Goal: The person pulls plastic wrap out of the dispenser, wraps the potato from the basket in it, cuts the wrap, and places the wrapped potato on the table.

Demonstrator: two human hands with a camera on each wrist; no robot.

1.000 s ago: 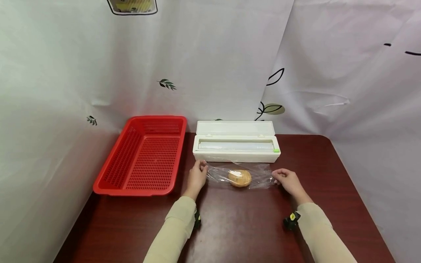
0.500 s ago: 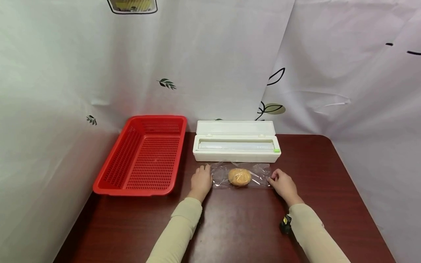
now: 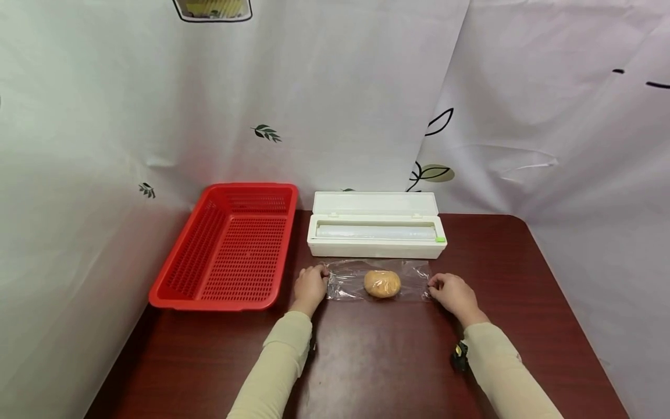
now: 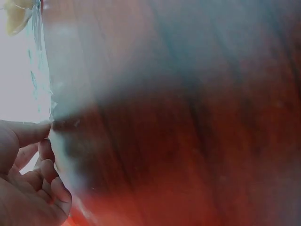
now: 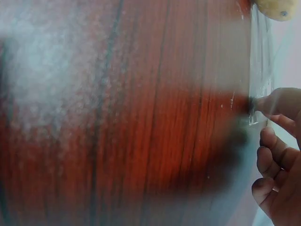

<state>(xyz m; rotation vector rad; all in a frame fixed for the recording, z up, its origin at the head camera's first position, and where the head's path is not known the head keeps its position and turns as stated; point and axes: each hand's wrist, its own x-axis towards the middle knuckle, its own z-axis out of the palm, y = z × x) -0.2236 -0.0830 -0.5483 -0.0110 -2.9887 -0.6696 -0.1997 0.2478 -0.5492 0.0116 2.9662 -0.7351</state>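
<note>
A golden-brown bread roll point(image 3: 382, 284) lies wrapped in a long strip of clear plastic film point(image 3: 346, 284) on the table, just in front of a white film dispenser point(image 3: 377, 249). My left hand point(image 3: 310, 285) pinches the strip's left end between thumb and fingertips. At the opposite end, my right hand point(image 3: 454, 294) holds the film the same way. The left wrist view has the thumb point(image 4: 28, 132) right at the film's edge, the other fingers curled below. Part of the roll point(image 5: 277, 8) shows at the top of the right wrist view.
The dispenser's lid point(image 3: 374, 203) stands raised, with a film roll point(image 3: 376, 231) inside and a green slider point(image 3: 440, 240) at its right. A red perforated basket point(image 3: 285, 256) is to the left. White patterned sheets point(image 3: 335, 105) enclose the dark red table point(image 3: 377, 361) behind and at both sides.
My left hand moved in toward the roll, then back out to the left end. My right hand shifted slightly inward. The film now lies flatter over the roll.
</note>
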